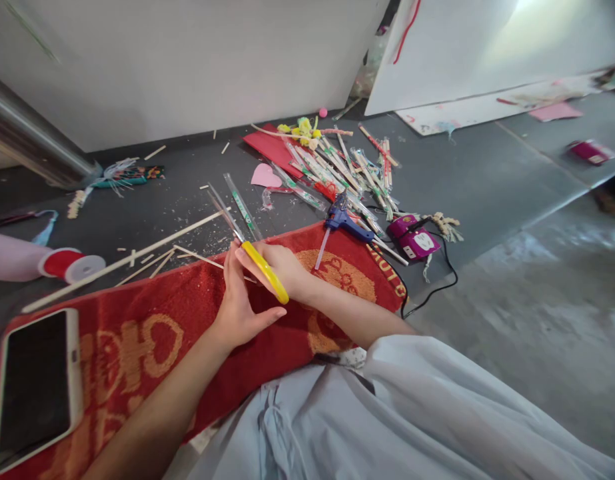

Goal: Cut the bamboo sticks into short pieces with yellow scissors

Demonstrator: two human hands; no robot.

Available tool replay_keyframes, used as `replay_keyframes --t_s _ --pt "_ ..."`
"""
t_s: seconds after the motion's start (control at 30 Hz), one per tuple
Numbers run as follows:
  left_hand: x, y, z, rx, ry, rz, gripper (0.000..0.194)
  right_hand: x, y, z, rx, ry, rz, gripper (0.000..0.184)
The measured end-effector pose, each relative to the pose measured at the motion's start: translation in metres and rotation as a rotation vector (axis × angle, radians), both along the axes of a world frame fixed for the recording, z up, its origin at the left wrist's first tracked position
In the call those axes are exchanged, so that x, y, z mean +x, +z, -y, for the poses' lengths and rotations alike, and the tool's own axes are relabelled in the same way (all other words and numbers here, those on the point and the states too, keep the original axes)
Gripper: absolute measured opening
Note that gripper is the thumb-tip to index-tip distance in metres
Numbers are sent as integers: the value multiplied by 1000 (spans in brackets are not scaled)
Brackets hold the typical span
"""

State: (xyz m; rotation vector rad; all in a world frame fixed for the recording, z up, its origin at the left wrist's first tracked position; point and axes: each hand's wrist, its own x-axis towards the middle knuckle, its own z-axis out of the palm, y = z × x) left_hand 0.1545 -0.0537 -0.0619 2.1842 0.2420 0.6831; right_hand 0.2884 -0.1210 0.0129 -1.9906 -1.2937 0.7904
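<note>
Yellow-handled scissors lie across my right hand, pointing up and left with the blades almost together. My right fingers curl round the handle. Beside it, my left hand has its fingers stretched along the scissors near the pivot and its thumb spread away. A thin wooden stick runs behind my hands, partly hidden by them. Underneath is a red towel with orange patterns. A clear wrapper with green print lies just beyond the blades.
A blue glue gun rests at the towel's far edge, its cord by a purple box. Many wrapped chopsticks are heaped beyond. A phone, a red ribbon spool and a long stick lie left.
</note>
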Motion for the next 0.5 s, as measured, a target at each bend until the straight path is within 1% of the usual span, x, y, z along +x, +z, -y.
replay_keyframes --t_s 0.1,0.2,0.33,0.43,0.5 --pt "-1 -4 2 -95 12 5 122 -7 2 0 11 -3 -23 50" --pt "-1 -5 3 -142 24 -4 123 -11 3 0 22 -10 -41 47" --pt "0 -2 5 -146 46 14 117 -7 -3 -1 35 15 -135 42" --pt "1 -1 3 -145 57 49 111 -2 -7 -2 70 72 -212 36" --pt "1 0 1 -137 63 46 111 1 -8 -3 81 108 -226 32"
